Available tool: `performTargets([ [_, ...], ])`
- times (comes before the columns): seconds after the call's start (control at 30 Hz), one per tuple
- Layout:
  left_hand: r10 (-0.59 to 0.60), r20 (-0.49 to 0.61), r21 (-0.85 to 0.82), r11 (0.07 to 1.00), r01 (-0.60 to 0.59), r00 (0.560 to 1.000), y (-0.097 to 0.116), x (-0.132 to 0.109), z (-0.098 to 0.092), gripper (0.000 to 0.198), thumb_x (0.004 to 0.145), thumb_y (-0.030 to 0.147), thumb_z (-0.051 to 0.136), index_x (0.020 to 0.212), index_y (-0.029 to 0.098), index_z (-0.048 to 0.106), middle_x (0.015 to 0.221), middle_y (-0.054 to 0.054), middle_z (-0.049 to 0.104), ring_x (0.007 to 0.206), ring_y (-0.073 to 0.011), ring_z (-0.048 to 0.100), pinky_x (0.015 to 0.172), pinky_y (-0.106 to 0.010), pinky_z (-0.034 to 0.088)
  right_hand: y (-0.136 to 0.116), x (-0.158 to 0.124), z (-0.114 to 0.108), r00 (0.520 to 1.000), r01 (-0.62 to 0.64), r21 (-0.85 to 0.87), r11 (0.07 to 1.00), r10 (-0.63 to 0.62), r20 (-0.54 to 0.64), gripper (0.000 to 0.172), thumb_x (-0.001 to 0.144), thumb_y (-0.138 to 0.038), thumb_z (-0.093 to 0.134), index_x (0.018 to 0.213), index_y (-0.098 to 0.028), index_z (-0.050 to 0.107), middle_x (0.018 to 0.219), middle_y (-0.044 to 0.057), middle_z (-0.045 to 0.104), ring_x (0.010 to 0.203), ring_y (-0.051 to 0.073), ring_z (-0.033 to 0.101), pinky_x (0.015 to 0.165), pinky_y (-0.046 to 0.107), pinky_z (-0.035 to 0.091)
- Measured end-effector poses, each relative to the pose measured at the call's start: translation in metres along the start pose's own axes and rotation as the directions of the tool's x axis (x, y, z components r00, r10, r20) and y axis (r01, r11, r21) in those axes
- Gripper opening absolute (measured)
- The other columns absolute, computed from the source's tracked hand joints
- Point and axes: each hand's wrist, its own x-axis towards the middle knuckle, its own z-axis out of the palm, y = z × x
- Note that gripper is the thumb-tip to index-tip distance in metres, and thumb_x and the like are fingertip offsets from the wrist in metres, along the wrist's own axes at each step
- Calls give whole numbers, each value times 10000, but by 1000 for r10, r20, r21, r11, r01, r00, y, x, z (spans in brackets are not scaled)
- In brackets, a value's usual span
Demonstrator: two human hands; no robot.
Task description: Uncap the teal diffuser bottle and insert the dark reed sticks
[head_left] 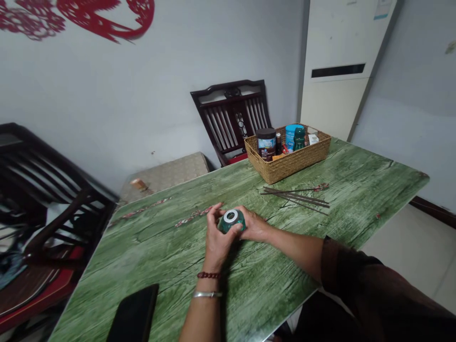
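A small green glass bottle (233,222) with a silver ring around its dark mouth is upright between my two hands, over the middle of the table. My left hand (215,232) curves around its left and near side, thumb across the front. From the right, my right hand (253,224) closes around the same bottle, with its fingers partly hidden behind the glass. Several thin dark sticks (297,197) lie crossed in a loose bunch on the table, to the right of my hands and a little farther off.
The table (171,256) has a green wood-grain top. A woven basket (295,164) holding jars and bottles stands at its far side. A black phone (133,313) lies near the front left. Dark wooden chairs (231,118) stand behind and to the left.
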Motion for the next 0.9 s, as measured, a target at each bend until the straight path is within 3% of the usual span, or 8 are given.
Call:
performTargets([
  [0.1, 0, 113, -83, 997, 9, 994, 2, -3, -6, 833, 792, 531, 746, 1502, 288, 385, 1497, -138, 492, 1421, -317, 443, 1155, -496, 360, -1, 0, -1, 1000, -3, -13, 1000, 3, -8, 789, 616, -292, 883, 1296, -223, 491, 1191, 68, 689, 1065, 256, 673, 887, 351, 503],
  [0.2, -28, 221, -132, 990, 58, 975, 1, -5, -12, 695, 913, 487, 631, 1528, 309, 360, 1463, -124, 546, 1388, -285, 497, 1166, -482, 355, -2, 0, -1, 1000, 0, -29, 1000, -1, -5, 792, 619, -329, 891, 1294, -218, 491, 1187, 72, 685, 1073, 264, 668, 890, 362, 501],
  [0.33, -13, 87, -132, 991, 24, 996, -6, 0, -20, 653, 871, 474, 692, 1448, 293, 447, 1290, -100, 619, 1270, -273, 581, 1125, -468, 407, -3, 0, -3, 1000, -2, -24, 1000, 2, 10, 812, 617, -338, 898, 1303, -217, 480, 1184, 69, 680, 1077, 262, 665, 897, 366, 503],
  [0.43, -17, 9, -107, 994, 18, 1000, -9, 2, -22, 725, 815, 496, 743, 1445, 298, 444, 1335, -105, 585, 1335, -286, 530, 1135, -472, 398, -5, 0, -3, 1000, -11, -31, 999, 12, 15, 834, 609, -333, 903, 1312, -207, 472, 1204, 82, 675, 1090, 273, 661, 912, 377, 502],
  [0.53, -32, 116, -147, 988, 49, 993, -7, 0, -18, 789, 845, 472, 715, 1523, 312, 346, 1468, -123, 524, 1427, -282, 451, 1153, -468, 381, -5, 0, -3, 999, -24, -39, 999, 25, 20, 820, 625, -340, 888, 1318, -206, 471, 1206, 89, 679, 1087, 281, 664, 907, 381, 504],
  [0.6, -35, 179, -163, 985, 65, 983, -5, -1, -13, 761, 863, 437, 701, 1522, 297, 347, 1434, -128, 561, 1381, -270, 505, 1143, -463, 393, -5, 0, -3, 999, -28, -39, 999, 29, 16, 810, 630, -341, 880, 1318, -211, 473, 1205, 87, 680, 1081, 279, 668, 900, 377, 506],
  [0.7, -39, 106, -147, 988, 55, 994, -3, 1, -5, 675, 806, 383, 767, 1397, 271, 463, 1263, -101, 643, 1211, -247, 617, 1095, -448, 436, -3, 0, -2, 1000, -10, -27, 1000, 10, -1, 789, 639, -331, 866, 1315, -215, 476, 1206, 84, 682, 1081, 274, 671, 900, 373, 507],
  [0.9, 34, -104, -96, 994, -44, 994, -3, 6, 9, 559, 655, 296, 861, 1109, 245, 538, 1100, -48, 617, 1029, -204, 639, 969, -378, 494, -1, -1, -1, 1000, 11, -16, 1000, -11, 3, 755, 643, -268, 843, 1302, -223, 478, 1212, 78, 684, 1091, 264, 666, 919, 374, 506],
])
